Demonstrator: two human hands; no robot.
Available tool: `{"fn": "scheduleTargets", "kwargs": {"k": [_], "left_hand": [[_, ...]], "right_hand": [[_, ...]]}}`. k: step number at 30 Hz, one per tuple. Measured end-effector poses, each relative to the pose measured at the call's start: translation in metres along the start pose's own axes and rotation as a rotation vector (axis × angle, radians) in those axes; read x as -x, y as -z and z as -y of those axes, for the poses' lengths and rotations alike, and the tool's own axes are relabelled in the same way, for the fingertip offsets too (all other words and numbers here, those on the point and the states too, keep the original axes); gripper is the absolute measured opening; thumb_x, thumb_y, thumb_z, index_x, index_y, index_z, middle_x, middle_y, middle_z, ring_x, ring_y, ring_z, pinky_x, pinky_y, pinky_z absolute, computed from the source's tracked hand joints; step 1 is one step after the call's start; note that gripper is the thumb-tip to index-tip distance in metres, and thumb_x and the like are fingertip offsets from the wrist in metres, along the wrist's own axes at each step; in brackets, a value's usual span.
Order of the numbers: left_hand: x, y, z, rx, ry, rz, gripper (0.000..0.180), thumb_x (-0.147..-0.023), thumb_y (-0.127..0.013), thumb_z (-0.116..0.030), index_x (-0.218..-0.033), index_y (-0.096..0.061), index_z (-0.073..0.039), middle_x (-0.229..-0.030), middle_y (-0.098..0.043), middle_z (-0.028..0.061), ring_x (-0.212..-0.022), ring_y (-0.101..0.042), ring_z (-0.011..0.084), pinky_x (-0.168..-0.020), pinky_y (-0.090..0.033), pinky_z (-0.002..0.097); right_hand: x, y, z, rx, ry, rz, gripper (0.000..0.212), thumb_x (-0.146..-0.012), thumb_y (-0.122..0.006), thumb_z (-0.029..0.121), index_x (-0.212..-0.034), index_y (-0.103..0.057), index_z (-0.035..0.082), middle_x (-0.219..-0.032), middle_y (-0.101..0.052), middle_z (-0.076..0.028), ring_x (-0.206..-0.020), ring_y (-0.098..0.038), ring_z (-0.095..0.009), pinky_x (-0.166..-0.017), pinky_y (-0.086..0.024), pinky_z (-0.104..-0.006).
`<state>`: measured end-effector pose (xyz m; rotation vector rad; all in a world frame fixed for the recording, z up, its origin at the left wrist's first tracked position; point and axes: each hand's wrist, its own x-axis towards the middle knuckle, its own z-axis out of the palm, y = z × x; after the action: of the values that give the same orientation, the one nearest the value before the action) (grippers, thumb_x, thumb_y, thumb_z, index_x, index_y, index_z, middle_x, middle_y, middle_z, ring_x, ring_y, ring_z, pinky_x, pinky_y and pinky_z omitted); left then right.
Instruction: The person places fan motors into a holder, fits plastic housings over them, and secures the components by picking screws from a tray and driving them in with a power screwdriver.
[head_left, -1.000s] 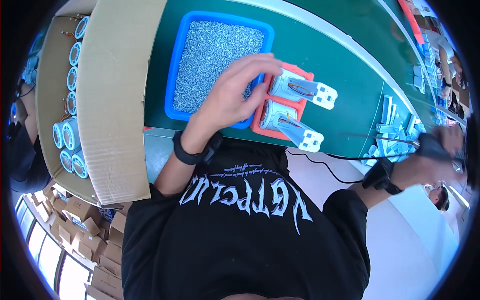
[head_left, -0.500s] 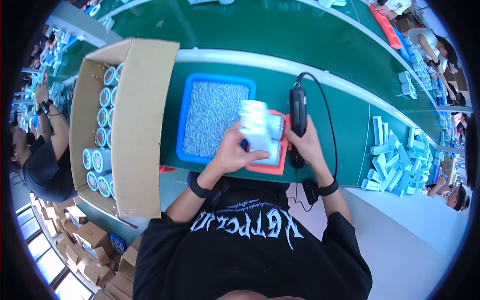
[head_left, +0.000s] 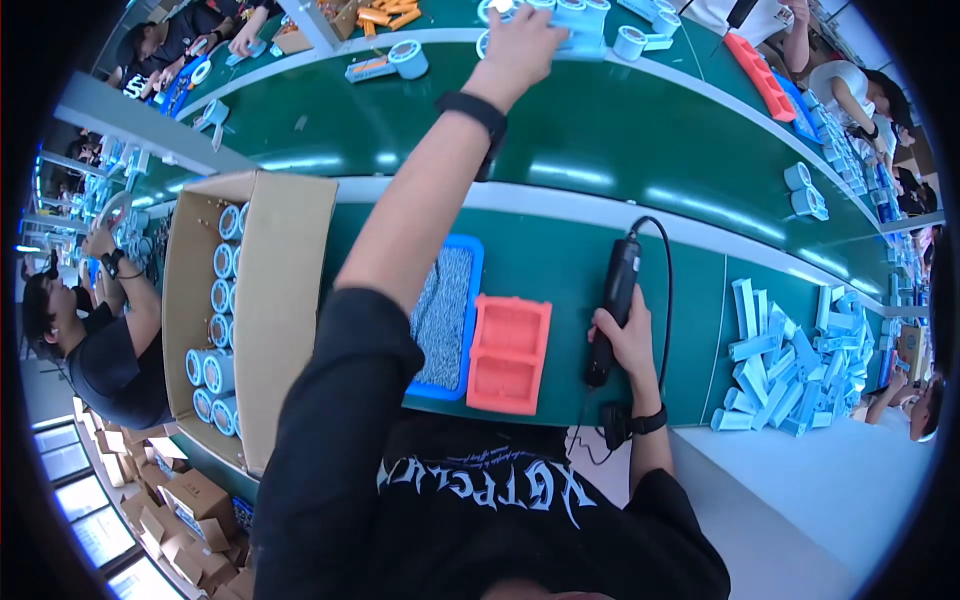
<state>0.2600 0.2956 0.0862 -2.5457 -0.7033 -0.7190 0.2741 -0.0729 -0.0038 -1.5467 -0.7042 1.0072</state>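
left hand now at white parts, edge of open bench

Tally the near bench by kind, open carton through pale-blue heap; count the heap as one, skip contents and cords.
Open carton: 1
Blue tray: 1
Red holder: 1
Black power screwdriver: 1
Pale-blue heap: 1
Total: 5

- a green work table is in the middle, with a pale rail along its far edge.
- behind this rail, a second green bench crosses the room and shows bright light streaks.
- at upper left, a grey metal beam stands out.
- windows with dark frames are bright at lower left, near piled cartons.
- at lower right, there is a pale, smooth surface.
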Motion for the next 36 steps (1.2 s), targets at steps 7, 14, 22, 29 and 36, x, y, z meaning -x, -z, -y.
{"fn": "scheduleTargets", "kwargs": {"k": [7, 14, 22, 29, 36], "left_hand": [[-0.054, -0.11, -0.002, -0.174, -0.226, 0.31, 0.026, -0.08, -0.061, -0.015, -0.106, -0.061, -0.017, -0.107, -0.056, -0.0009, -0.111, -0.048, 0.0164, -0.096, -0.034, 0.0452], [-0.101, -0.165, -0.055, -0.181, -0.287, 0.279, 0.023, -0.087, -0.052, -0.018, -0.107, -0.063, -0.021, -0.111, -0.058, -0.001, -0.113, -0.048, 0.0155, -0.093, -0.035, 0.041], [-0.101, -0.152, -0.052, -0.05, -0.189, 0.002, 0.022, -0.079, -0.06, -0.014, -0.102, -0.061, -0.017, -0.11, -0.059, 0.0004, -0.109, -0.051, 0.0193, -0.087, -0.041, 0.0395], [-0.019, -0.025, -0.016, 0.417, 0.2, -0.059, 0.026, -0.076, -0.067, -0.017, -0.101, -0.06, -0.015, -0.101, -0.061, 0.006, -0.103, -0.055, 0.0267, -0.083, -0.045, 0.0414], [0.165, 0.201, -0.035, 0.663, 0.33, 0.352, 0.038, -0.077, -0.068, -0.026, -0.109, -0.057, -0.009, -0.096, -0.061, 0.012, -0.095, -0.057, 0.0337, -0.081, -0.046, 0.0437]], "right_hand": [[0.008, 0.02, -0.013, -0.199, 0.005, -0.082, 0.048, -0.078, -0.067, 0.013, -0.115, -0.04, -0.001, -0.071, -0.059, -0.009, -0.056, -0.062, -0.017, -0.051, -0.052, -0.0297], [0.007, 0.025, -0.02, -0.19, -0.017, -0.053, 0.054, -0.076, -0.07, 0.015, -0.117, -0.039, -0.001, -0.072, -0.06, -0.01, -0.057, -0.062, -0.017, -0.053, -0.053, -0.0302], [0.007, 0.027, -0.018, -0.213, -0.014, -0.039, 0.053, -0.077, -0.07, 0.015, -0.117, -0.039, -0.001, -0.072, -0.06, -0.01, -0.058, -0.062, -0.017, -0.053, -0.053, -0.0305], [-0.002, 0.021, -0.019, -0.231, -0.011, -0.01, 0.047, -0.079, -0.068, 0.012, -0.115, -0.04, 0.0, -0.074, -0.059, -0.01, -0.06, -0.061, -0.017, -0.055, -0.052, -0.0304], [-0.017, 0.03, -0.012, 0.297, 0.075, -0.074, 0.032, -0.076, -0.072, 0.014, -0.097, -0.052, 0.0, -0.077, -0.058, -0.005, -0.067, -0.053, -0.011, -0.06, -0.046, -0.0266]]}}
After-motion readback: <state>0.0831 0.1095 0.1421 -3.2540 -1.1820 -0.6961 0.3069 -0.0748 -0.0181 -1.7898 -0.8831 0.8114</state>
